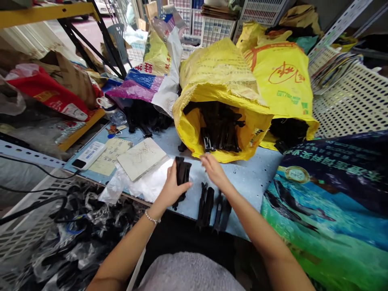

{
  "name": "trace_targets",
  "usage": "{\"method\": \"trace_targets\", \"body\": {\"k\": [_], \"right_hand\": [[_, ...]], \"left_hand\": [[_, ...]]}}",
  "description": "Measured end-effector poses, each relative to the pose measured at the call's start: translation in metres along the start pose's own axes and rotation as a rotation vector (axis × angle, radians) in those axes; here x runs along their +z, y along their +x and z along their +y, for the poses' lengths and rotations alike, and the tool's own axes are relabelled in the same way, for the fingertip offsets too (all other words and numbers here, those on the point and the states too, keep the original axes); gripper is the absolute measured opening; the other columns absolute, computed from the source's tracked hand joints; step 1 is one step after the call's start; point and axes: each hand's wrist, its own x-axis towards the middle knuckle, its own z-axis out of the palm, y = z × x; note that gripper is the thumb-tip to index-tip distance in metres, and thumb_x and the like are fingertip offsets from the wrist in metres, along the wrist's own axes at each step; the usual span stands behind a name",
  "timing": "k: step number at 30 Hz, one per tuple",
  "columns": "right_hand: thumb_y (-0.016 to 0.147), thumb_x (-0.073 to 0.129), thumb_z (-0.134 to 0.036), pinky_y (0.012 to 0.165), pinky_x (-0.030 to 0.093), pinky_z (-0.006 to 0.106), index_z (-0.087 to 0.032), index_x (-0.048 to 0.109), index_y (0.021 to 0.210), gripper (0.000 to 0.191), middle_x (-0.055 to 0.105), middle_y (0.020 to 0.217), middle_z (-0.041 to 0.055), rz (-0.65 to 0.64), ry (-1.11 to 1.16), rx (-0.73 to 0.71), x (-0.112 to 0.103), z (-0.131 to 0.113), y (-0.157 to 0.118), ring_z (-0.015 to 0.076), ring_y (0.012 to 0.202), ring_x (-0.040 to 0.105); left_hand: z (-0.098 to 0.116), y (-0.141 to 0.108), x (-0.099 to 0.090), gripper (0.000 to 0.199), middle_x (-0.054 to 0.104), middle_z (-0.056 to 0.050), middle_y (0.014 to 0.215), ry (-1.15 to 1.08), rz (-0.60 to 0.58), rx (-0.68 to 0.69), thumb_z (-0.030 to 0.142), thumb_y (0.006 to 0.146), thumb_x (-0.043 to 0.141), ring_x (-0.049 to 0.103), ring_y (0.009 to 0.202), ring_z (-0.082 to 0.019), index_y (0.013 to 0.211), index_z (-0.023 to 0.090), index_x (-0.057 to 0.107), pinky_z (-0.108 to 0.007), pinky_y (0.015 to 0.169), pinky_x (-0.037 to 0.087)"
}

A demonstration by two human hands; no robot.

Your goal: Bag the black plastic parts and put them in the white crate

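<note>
My left hand [174, 188] is closed around a small bunch of long black plastic parts [182, 171] and holds them upright over the blue table. My right hand [215, 171] is just in front of the mouth of a yellow woven sack [188, 133]. Its fingers are loosely bent and slightly apart, and nothing shows between them. Inside the sack lie more black parts [222, 129], one with a shiny end. Below my right hand, several similar black parts [206, 204] lie in two groups at the table's near edge.
A grey-white board [142, 157] lies on white plastic wrap [154, 178] at left, beside a handwritten card [110, 155] and a white device [89, 155]. More sacks, including a yellow one [285, 76], stand behind. Bagged black items fill a crate [18, 230] at lower left.
</note>
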Motion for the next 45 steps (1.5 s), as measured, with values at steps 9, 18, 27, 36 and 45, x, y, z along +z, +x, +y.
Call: {"method": "trace_targets", "body": {"k": [9, 18, 27, 36, 45], "right_hand": [[0.090, 0.051, -0.034, 0.086, 0.047, 0.040, -0.011, 0.058, 0.115, 0.034, 0.061, 0.108, 0.0175, 0.221, -0.616, 0.128, -0.009, 0.002, 0.049, 0.0313, 0.104, 0.056], [0.100, 0.035, -0.044, 0.076, 0.044, 0.032, -0.023, 0.055, 0.097, 0.030, 0.061, 0.088, 0.0035, 0.120, -0.034, -0.091, -0.022, -0.017, -0.058, 0.0197, 0.084, 0.058], [0.098, 0.031, -0.059, 0.059, 0.040, 0.028, -0.022, 0.052, 0.078, 0.046, 0.049, 0.066, -0.0008, -0.230, 0.357, 0.022, -0.010, -0.033, -0.050, 0.0151, 0.062, 0.046], [0.100, 0.034, -0.050, 0.064, 0.040, 0.026, -0.021, 0.056, 0.080, 0.042, 0.056, 0.070, -0.0019, -0.411, 0.237, 0.070, 0.019, -0.021, -0.123, 0.0144, 0.066, 0.053], [0.100, 0.036, -0.038, 0.089, 0.043, 0.036, -0.010, 0.061, 0.114, 0.041, 0.066, 0.116, 0.0222, 0.138, -0.526, 0.448, -0.055, 0.026, 0.043, 0.0291, 0.109, 0.062]], "left_hand": [[-0.027, 0.002, 0.062, 0.082, 0.027, -0.016, 0.152, -0.072, 0.044, -0.039, 0.053, 0.082, 0.063, 0.028, 0.142, -0.034, 0.149, 0.023, 0.027, -0.051, 0.116, 0.024], [0.025, 0.020, 0.038, 0.040, 0.056, 0.001, 0.065, -0.687, -0.161, -0.172, 0.055, 0.088, 0.053, 0.052, 0.056, -0.011, 0.097, 0.017, 0.059, -0.021, 0.053, 0.040], [0.029, 0.010, 0.024, 0.039, 0.054, 0.003, 0.061, -0.743, -0.052, -0.182, 0.053, 0.084, 0.060, 0.048, 0.051, -0.009, 0.094, 0.015, 0.058, -0.020, 0.048, 0.037], [0.007, -0.007, 0.009, 0.043, 0.063, -0.002, 0.074, -0.539, -0.052, -0.133, 0.054, 0.087, 0.056, 0.059, 0.062, -0.013, 0.103, 0.014, 0.060, -0.024, 0.061, 0.048], [-0.056, -0.016, 0.068, 0.058, 0.040, -0.011, 0.150, -0.237, 0.083, -0.119, 0.053, 0.094, 0.046, 0.032, 0.143, -0.025, 0.141, 0.020, 0.045, -0.044, 0.121, 0.018]]}}
